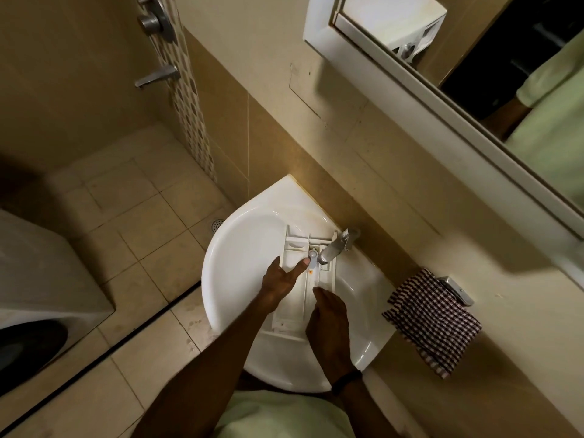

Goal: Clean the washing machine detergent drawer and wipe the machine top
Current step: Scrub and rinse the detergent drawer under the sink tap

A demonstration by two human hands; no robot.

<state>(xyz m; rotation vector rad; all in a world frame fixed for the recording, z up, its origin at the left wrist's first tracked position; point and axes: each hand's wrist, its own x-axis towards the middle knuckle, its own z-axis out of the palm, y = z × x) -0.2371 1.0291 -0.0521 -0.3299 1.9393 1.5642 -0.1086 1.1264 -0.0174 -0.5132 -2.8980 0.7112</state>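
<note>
We find the detergent drawer (311, 279) lying in the white corner sink (240, 248), its long axis running from about 6 o'clock to 12 o'clock in the basin, with its far end directly under the chrome tap (335, 248). The drawer is white plastic with ribbed compartments; a small grey cap and a small orange mark show near its centre. We can read no brand, label or writing on the drawer, the tap or the sink.

The left hand (281, 279) rests on the drawer's 9 o'clock edge, thumb extended across the compartment toward the grey cap; we cannot tell how its other fingers lie. The right hand (328, 317) lies over the drawer's 3 o'clock side, fingers together and curved onto the plastic; whether it grips we cannot tell. A dark band circles the right wrist.

At 3 o'clock of the sink a checked cloth (433, 320) hangs from a wall fitting. The washing machine (41, 289) stands at 9 o'clock, well apart; its panel lettering is not visible. A mirror (474, 74) at 1 o'clock reflects the machine, the text illegible.
</note>
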